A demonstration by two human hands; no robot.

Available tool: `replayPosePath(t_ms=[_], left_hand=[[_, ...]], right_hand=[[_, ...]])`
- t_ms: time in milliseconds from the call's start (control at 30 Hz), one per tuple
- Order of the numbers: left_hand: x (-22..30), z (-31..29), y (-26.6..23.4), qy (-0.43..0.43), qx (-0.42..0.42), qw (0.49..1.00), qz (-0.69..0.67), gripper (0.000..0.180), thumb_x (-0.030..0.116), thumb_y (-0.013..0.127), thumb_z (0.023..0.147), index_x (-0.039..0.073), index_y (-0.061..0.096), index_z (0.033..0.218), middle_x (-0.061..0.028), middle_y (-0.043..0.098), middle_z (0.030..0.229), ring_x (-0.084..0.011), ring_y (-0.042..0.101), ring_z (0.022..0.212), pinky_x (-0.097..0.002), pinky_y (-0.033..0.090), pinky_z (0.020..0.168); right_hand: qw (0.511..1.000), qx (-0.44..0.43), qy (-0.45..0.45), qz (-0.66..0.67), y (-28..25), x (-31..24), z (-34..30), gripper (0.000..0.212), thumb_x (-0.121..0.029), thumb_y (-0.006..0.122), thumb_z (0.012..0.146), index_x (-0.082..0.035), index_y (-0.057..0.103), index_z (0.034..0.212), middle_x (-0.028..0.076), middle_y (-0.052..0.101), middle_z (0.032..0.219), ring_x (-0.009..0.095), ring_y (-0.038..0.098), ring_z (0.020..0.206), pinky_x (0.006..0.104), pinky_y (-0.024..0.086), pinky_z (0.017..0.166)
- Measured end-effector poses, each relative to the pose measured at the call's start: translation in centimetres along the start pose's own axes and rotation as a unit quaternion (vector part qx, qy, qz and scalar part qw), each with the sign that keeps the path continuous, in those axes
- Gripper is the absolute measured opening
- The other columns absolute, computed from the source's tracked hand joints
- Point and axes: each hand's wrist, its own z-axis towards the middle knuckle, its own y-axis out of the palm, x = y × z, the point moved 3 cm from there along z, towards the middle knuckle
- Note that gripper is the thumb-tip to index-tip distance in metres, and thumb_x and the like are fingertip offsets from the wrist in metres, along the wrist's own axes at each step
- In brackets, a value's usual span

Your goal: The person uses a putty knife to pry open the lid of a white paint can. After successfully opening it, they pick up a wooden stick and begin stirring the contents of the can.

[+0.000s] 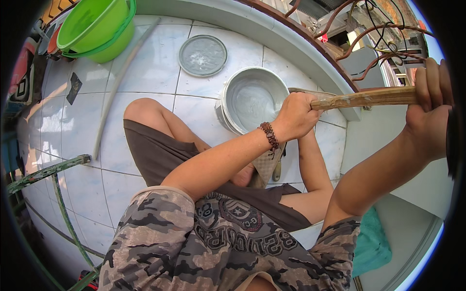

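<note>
A pale bucket (222, 114) stands on the tiles before my crossed legs, a grey-white wet mixture (249, 101) inside it. My left hand (297, 115), with a brown beaded bracelet at the wrist, closes round the lower end of a wooden stick (366, 98) beside the bucket's right rim. Farther right and higher, my right hand (431, 97) is wrapped round the stick's other end. My left hand hides the stick's lower tip, so I cannot tell whether it reaches the mixture. Behind the stick shows a flat greyish piece (331, 92), partly covered.
A round grey lid (203, 56) lies beyond the bucket. Green tubs (94, 31), a long pale pole (119, 80) and a dark scrap (74, 88) are at left, near a green metal frame (56, 169). A metal railing (347, 77) borders the far right; teal cloth (373, 245) lies at lower right.
</note>
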Motion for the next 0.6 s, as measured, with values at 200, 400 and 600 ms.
replayPosePath(t_ms=[200,400,600], left_hand=[[2.9,-2.1,-4.8,-0.019,-0.023,0.991,0.132,0.019,0.011,0.063,0.088,-0.003,0.063,0.075,-0.0202,0.055,0.061,-0.0273,0.05,0.052,-0.0391,0.043,0.053],[0.1,2.8,-2.9,0.09,0.063,0.985,0.133,0.014,0.007,0.061,0.083,-0.003,0.062,0.074,-0.0235,0.057,0.064,-0.0354,0.056,0.056,-0.0414,0.045,0.056],[1.0,-2.5,0.1,0.027,-0.027,0.998,0.047,0.016,0.008,0.061,0.084,-0.002,0.06,0.072,-0.0237,0.057,0.065,-0.0373,0.06,0.061,-0.0413,0.048,0.06]], right_hand=[[0.985,0.145,0.087,0.012,-1.7,0.1,-1.2,0.033,-0.029,0.048,0.088,-0.012,0.03,0.066,0.001,0.025,0.059,0.01,0.018,0.049,0.0236,0.017,0.043],[0.98,0.022,0.011,0.198,-1.8,0.9,-1.7,0.066,-0.074,0.02,0.099,-0.015,0.034,0.074,-0.004,0.021,0.05,0.008,0.015,0.036,0.0228,0.014,0.026],[0.999,0.021,0.021,0.034,-3.1,-0.9,-1.4,0.065,-0.074,0.025,0.099,-0.013,0.036,0.077,-0.003,0.022,0.052,0.008,0.015,0.036,0.0223,0.016,0.026]])
